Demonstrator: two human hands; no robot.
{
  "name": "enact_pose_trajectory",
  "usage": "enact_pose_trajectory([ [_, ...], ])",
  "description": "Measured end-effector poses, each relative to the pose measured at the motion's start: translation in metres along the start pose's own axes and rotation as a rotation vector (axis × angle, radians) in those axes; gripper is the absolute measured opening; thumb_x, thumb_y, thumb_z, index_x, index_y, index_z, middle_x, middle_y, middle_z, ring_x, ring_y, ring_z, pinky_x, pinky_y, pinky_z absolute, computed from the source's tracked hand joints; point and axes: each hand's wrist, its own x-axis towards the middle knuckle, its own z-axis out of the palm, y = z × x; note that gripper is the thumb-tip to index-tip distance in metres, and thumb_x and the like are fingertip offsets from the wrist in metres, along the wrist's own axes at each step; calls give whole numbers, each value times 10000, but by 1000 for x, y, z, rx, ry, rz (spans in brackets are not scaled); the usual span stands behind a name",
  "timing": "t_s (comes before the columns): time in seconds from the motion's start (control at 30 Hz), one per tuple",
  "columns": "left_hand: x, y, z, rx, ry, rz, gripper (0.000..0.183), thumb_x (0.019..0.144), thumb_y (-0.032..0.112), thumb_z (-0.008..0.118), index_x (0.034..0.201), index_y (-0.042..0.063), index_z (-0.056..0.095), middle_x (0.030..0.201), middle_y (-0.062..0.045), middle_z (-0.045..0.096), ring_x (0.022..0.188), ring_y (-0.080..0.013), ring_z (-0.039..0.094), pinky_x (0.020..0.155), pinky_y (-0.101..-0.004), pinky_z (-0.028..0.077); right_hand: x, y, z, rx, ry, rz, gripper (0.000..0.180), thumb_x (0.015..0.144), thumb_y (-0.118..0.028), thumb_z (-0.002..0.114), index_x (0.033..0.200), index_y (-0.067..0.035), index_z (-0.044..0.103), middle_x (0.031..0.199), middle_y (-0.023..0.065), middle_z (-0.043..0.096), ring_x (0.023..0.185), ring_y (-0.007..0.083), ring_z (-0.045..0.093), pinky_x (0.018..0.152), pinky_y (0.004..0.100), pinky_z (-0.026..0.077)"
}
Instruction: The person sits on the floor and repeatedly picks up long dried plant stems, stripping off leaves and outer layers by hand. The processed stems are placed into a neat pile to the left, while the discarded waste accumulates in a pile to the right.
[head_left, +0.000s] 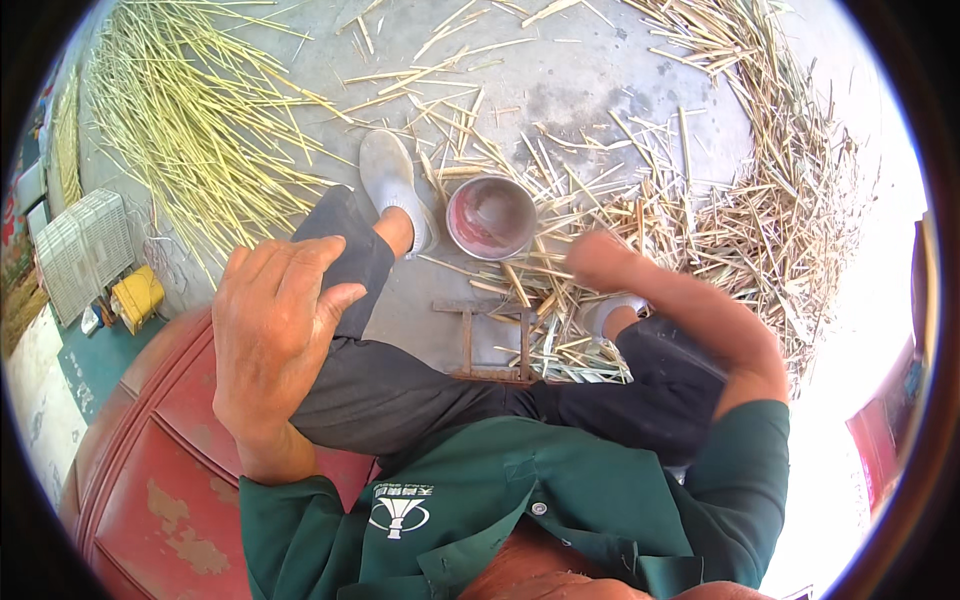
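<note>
My left hand (274, 337) is raised above my left thigh, its fingers bent and the thumb apart from them. Nothing shows between thumb and fingers. My right hand (604, 262) is blurred and looks curled, to the right of a round metal pot (491, 217) with a reddish inside. Whether it holds anything is hidden. The pot stands on the floor between my feet, beside my left shoe (390, 172). Closer to me, a small wooden frame (466, 341) lies low between my legs. Cut straw pieces (570, 300) lie under and around my right hand.
A spread bundle of long yellow-green stalks (195, 127) covers the floor at upper left. Heaped dry husks and straw (787, 232) curve along the right. At left are a white plastic crate (82, 251), a yellow container (137, 296) and a worn red padded seat (172, 465).
</note>
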Motion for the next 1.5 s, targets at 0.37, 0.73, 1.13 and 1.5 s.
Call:
enact_pose_trajectory([
  [0.37, -1, -14, 5, 1, -35, -62, 434, 662, 168, 827, 1036, 37, 649, 923, -72, 688, 829, -266, 626, 706, -398, 425, 63, -38, 88, -427, -82, -131, 428, 886, -255, 609, 1306, -177, 631, 1492, 84, 466, 1430, 288, 359, 1191, 531, 251],
  [0.73, 1, -2, 2, -10, -8, -17, 410, 692, 153, 816, 1045, 38, 644, 924, -74, 685, 809, -274, 608, 709, -400, 419, -297, 159, 186, -150, -142, 1079, 626, 758, -193, 710, 1359, -159, 539, 1537, 137, 388, 1429, 372, 330, 1187, 482, 271],
  [1.13, -9, -1, -5, -81, 8, 33, 423, 694, 154, 802, 1059, 49, 616, 907, -51, 664, 809, -247, 596, 719, -389, 414, -157, 160, 8, -120, -408, 904, 287, 818, -308, 707, 1041, -131, 738, 1080, 123, 718, 1043, 282, 688, 866, 410, 571],
  [1.5, -22, -43, -3, -105, -48, -161, 438, 698, 225, 808, 1059, 36, 646, 958, -79, 694, 861, -273, 639, 736, -403, 440, 276, 0, -144, 194, 375, -362, 313, 915, -379, 565, 994, -130, 738, 985, 96, 716, 1015, 323, 614, 903, 464, 479],
])
